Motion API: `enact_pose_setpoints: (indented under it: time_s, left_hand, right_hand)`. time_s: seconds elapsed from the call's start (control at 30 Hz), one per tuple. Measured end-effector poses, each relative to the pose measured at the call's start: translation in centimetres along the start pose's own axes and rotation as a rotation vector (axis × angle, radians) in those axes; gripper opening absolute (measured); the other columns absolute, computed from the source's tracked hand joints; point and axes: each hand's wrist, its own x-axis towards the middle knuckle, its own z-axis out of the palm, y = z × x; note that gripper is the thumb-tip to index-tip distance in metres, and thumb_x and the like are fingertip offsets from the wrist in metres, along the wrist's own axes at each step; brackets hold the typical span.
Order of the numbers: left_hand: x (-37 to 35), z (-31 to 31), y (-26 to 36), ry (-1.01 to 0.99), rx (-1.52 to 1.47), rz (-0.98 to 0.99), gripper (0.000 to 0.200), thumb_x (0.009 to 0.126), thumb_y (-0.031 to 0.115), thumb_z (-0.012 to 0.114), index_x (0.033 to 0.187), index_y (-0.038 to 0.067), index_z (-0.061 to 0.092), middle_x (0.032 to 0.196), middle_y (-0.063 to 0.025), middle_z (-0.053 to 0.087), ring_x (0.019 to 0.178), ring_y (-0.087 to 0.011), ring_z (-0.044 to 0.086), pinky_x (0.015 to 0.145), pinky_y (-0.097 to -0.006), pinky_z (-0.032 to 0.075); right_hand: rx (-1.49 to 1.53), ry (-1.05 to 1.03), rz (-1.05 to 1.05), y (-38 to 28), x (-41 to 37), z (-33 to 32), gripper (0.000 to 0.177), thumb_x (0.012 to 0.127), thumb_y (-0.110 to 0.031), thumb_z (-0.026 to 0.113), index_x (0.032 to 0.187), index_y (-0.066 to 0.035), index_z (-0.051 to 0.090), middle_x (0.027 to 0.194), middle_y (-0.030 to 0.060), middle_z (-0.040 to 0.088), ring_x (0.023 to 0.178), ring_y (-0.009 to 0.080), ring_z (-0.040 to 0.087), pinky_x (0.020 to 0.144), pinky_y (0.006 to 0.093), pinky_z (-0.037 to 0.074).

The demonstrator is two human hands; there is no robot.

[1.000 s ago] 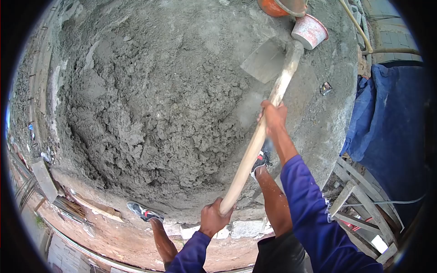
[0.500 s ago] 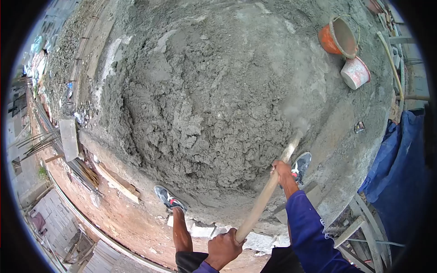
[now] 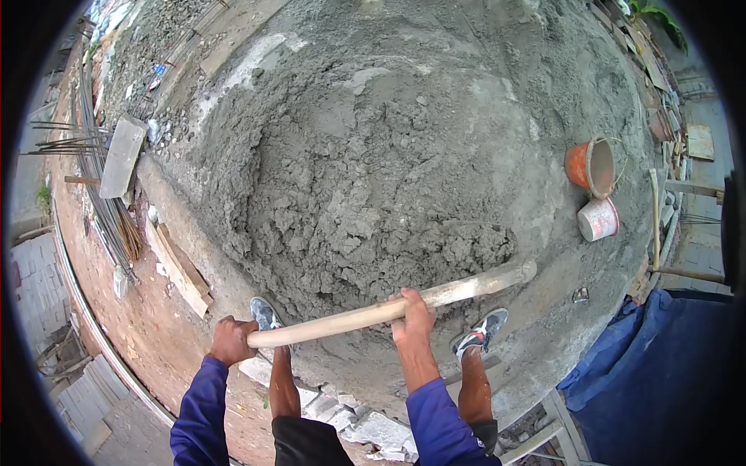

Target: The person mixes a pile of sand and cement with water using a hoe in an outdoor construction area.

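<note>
A long, pale wooden handle (image 3: 350, 321) lies slantwise across the lower middle of the view. My left hand (image 3: 232, 341) grips its left end. Farther along, my right hand (image 3: 412, 314) is wrapped round the shaft. The handle's far end reaches the right edge of a heap of wet grey mortar (image 3: 365, 202); no blade can be made out there. The mortar is lumpy and spreads in front of my two shoes.
An orange bucket (image 3: 578, 165) touches a whitish bucket (image 3: 597, 220) at the right. Blue sheeting (image 3: 653, 373) hangs at the lower right. At the left are a concrete block (image 3: 123, 158), steel rods (image 3: 92, 167) and a wooden plank (image 3: 177, 268).
The handle has swung from steep to nearly level. My left hand has moved left and up, my right hand left and slightly down. The view has shifted, with the buckets lower.
</note>
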Motion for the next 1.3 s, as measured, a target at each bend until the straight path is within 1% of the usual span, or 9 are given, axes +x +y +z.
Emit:
enact_pose_setpoints:
  time_s: [0.2,0.43,0.5,0.57,0.8,1.03,1.1,1.23,1.3]
  left_hand:
    - [2.8,3.5,5.9,0.085,-0.328,0.106,0.028,0.063,0.016,0.075,0.088,0.013,0.064,0.078,-0.0100,0.069,0.077,-0.0345,0.069,0.070,-0.0483,0.052]
    - [-15.3,-8.0,23.3,0.311,-0.393,-0.089,0.019,0.064,0.020,0.079,0.074,0.017,0.063,0.062,-0.0031,0.063,0.058,-0.0241,0.067,0.053,-0.0370,0.046]
    - [-18.7,-11.7,27.2,0.190,-0.379,-0.192,0.031,0.084,0.029,0.069,0.106,0.007,0.064,0.081,-0.0141,0.071,0.076,-0.0371,0.070,0.069,-0.0500,0.057]
    - [-17.6,-14.4,30.2,0.222,-0.216,-0.289,0.017,0.066,0.023,0.075,0.080,0.017,0.066,0.068,-0.0045,0.070,0.058,-0.0238,0.069,0.054,-0.0386,0.049]
    - [-3.3,-12.0,32.7,0.041,0.049,-0.342,0.037,0.074,0.038,0.081,0.099,0.012,0.072,0.087,-0.0136,0.075,0.084,-0.0381,0.074,0.073,-0.0516,0.058]
    - [-6.3,-14.0,35.6,-0.247,0.312,-0.261,0.071,0.086,0.039,0.072,0.147,0.010,0.047,0.114,-0.0196,0.070,0.104,-0.0381,0.068,0.087,-0.0507,0.056]
    - [-5.3,-16.9,41.3,-0.250,0.403,-0.247,0.068,0.090,0.036,0.070,0.148,0.009,0.047,0.119,-0.0189,0.069,0.110,-0.0371,0.067,0.090,-0.0494,0.055]
    - [-2.0,-19.7,53.5,-0.075,0.138,-0.276,0.060,0.074,0.040,0.083,0.124,0.011,0.065,0.118,-0.0161,0.067,0.127,-0.0349,0.055,0.109,-0.0435,0.044]
    - [1.8,-20.2,59.9,0.005,0.074,-0.075,0.064,0.073,0.048,0.085,0.120,0.008,0.068,0.109,-0.0155,0.072,0.103,-0.0320,0.068,0.094,-0.0439,0.054]
  right_hand:
    - [-0.022,-0.065,-0.434,-9.9,-8.2,3.7,0.027,0.085,0.001,0.062,0.104,-0.004,0.044,0.071,0.0079,0.049,0.055,0.0216,0.052,0.053,0.0397,0.049]
    - [-0.185,-0.188,-0.405,-18.7,-15.6,-3.0,0.017,0.089,-0.006,0.066,0.099,-0.003,0.053,0.075,0.0062,0.052,0.061,0.0184,0.056,0.056,0.0354,0.052]
    - [-0.387,-0.334,-0.251,-19.1,-17.8,-4.7,0.023,0.093,-0.013,0.070,0.108,0.000,0.058,0.084,0.0081,0.059,0.071,0.0199,0.062,0.065,0.0358,0.056]
    - [-0.851,-0.361,-0.224,-20.4,-19.4,-9.8,0.044,0.095,-0.022,0.074,0.131,0.001,0.060,0.107,0.0115,0.068,0.093,0.0222,0.068,0.083,0.0378,0.056]
    - [-1.125,0.033,-0.496,-32.6,-20.4,-37.4,0.041,0.094,-0.023,0.074,0.126,0.002,0.068,0.104,0.0117,0.075,0.095,0.0178,0.070,0.083,0.0328,0.056]
    - [-0.188,0.296,-0.124,-39.7,-12.0,-63.2,0.018,0.098,-0.013,0.060,0.111,-0.002,0.066,0.091,0.0135,0.073,0.073,0.0238,0.071,0.058,0.0360,0.057]
    - [0.269,-0.047,0.114,-38.5,-11.6,-70.5,0.013,0.097,-0.012,0.062,0.103,-0.001,0.064,0.084,0.0143,0.071,0.068,0.0271,0.070,0.054,0.0401,0.056]
    - [-0.463,0.330,0.035,-41.4,-14.9,-71.1,0.019,0.088,-0.001,0.068,0.104,0.005,0.059,0.076,0.0163,0.069,0.061,0.0272,0.068,0.048,0.0395,0.053]
    - [-0.391,0.382,0.070,-46.1,-16.3,-69.6,0.011,0.091,-0.004,0.065,0.100,0.003,0.063,0.076,0.0162,0.070,0.059,0.0254,0.068,0.050,0.0392,0.054]
